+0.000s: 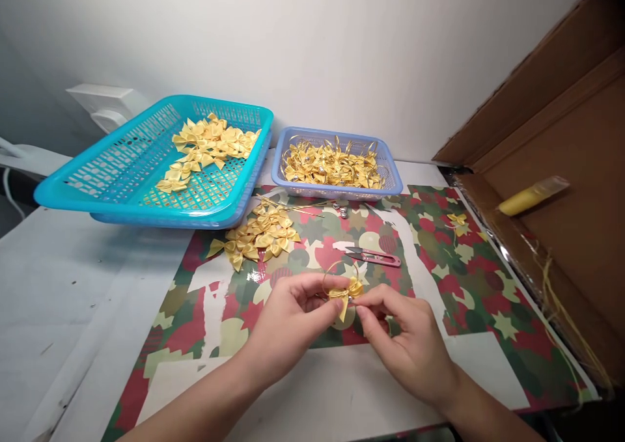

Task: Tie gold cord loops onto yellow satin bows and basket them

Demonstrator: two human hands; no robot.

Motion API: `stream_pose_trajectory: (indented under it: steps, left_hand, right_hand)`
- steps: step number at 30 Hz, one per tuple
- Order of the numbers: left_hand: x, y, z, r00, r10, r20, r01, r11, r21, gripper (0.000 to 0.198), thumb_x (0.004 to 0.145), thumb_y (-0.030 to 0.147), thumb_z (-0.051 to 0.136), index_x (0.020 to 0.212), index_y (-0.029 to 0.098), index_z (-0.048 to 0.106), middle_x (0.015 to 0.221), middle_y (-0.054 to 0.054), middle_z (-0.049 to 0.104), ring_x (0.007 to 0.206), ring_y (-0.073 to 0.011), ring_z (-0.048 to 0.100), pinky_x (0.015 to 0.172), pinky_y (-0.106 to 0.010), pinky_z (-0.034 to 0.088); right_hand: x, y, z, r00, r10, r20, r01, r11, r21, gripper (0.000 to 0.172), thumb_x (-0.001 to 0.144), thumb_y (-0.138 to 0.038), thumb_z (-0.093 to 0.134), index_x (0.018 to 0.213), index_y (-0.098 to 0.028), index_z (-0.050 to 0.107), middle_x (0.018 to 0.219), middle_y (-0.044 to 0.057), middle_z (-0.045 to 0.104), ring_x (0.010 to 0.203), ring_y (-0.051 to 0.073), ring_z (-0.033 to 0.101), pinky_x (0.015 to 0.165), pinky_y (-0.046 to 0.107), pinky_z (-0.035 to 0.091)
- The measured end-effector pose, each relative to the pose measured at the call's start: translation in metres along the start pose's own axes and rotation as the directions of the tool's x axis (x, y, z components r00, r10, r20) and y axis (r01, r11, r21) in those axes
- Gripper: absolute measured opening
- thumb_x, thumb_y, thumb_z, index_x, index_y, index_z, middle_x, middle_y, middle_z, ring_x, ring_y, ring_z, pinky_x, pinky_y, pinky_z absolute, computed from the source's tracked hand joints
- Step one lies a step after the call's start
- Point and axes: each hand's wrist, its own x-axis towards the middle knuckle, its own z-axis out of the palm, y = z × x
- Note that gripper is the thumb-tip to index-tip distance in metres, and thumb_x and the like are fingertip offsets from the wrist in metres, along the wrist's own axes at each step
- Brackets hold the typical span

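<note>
My left hand and my right hand meet over the patterned mat, both pinching a small yellow ribbon bow with a thin gold loop above it. The left fingers grip the bow's left side, the right fingertips its right side. A pile of loose yellow bows lies on the mat just beyond my left hand. Red-handled thread snips lie behind the bow.
A turquoise basket with yellow bows stands at the back left, propped on another tray. A smaller lilac basket holds bows with gold loops. A lone bow lies at the right. A cardboard box with a yellow tube borders the right.
</note>
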Motion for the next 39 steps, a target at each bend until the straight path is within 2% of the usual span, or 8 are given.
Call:
stream_pose_trajectory:
  steps: [8,16,23,26,34,39]
  left_hand:
    - [0.0,-0.0003,0.0006,0.999,0.023,-0.034,-0.024,1.0,-0.018,0.028,0.067,0.026,0.077,0.092,0.015,0.073,0.082,-0.005,0.073,0.073,-0.016,0.065,0.067,-0.025,0.052]
    - [-0.0022,0.0016,0.0022,0.997,0.05,-0.059,-0.043,0.993,0.107,0.022,0.071,0.031,0.074,0.084,0.014,0.074,0.071,-0.004,0.07,0.064,-0.0146,0.06,0.057,-0.023,0.046]
    - [0.0003,0.0016,0.0009,0.999,0.004,-0.053,-0.004,1.0,0.0,0.016,0.07,0.028,0.073,0.079,0.015,0.074,0.065,-0.002,0.068,0.06,-0.0119,0.059,0.058,-0.022,0.046]
    - [0.0019,0.0,-0.0006,0.999,-0.01,-0.034,0.008,0.999,-0.042,0.016,0.072,0.029,0.072,0.081,0.015,0.074,0.063,0.0,0.066,0.058,-0.0106,0.058,0.056,-0.021,0.046]
    - [0.0029,0.0001,-0.0001,0.998,-0.04,-0.049,0.037,0.997,-0.06,0.02,0.074,0.03,0.073,0.09,0.017,0.072,0.074,-0.001,0.071,0.062,-0.0098,0.059,0.059,-0.019,0.047]
    - [0.0028,-0.0004,0.0002,0.998,-0.032,-0.049,0.029,0.998,-0.051,0.025,0.075,0.031,0.073,0.095,0.018,0.069,0.08,-0.003,0.074,0.066,-0.0128,0.063,0.06,-0.021,0.048]
  right_hand:
    - [-0.0011,0.002,0.0006,1.0,0.001,-0.02,-0.001,1.0,-0.008,0.013,0.088,-0.015,0.049,0.08,-0.017,0.06,0.059,-0.002,0.059,0.046,0.009,0.049,0.043,0.02,0.038]
    - [-0.0019,0.0027,0.0018,1.0,0.007,-0.008,-0.007,1.0,0.004,0.014,0.088,-0.014,0.049,0.077,-0.019,0.058,0.058,-0.003,0.056,0.046,0.008,0.046,0.043,0.02,0.036]
    - [-0.001,0.0022,0.0018,1.0,0.017,0.004,-0.017,1.0,-0.008,0.015,0.087,-0.015,0.048,0.076,-0.02,0.057,0.056,-0.003,0.053,0.046,0.009,0.044,0.043,0.021,0.035]
    - [-0.0016,0.0021,0.002,1.0,0.017,0.002,-0.017,1.0,-0.003,0.015,0.087,-0.014,0.048,0.076,-0.019,0.058,0.057,-0.003,0.054,0.046,0.008,0.043,0.043,0.021,0.035]
    - [-0.0027,0.0035,0.0022,0.999,0.049,0.004,-0.049,0.999,-0.002,0.015,0.086,-0.015,0.049,0.075,-0.019,0.058,0.055,-0.004,0.053,0.045,0.008,0.043,0.043,0.02,0.035]
    - [-0.0018,0.0029,0.0026,0.999,0.045,-0.001,-0.045,0.999,-0.015,0.016,0.085,-0.014,0.048,0.073,-0.019,0.057,0.053,-0.004,0.05,0.044,0.008,0.041,0.043,0.02,0.034]
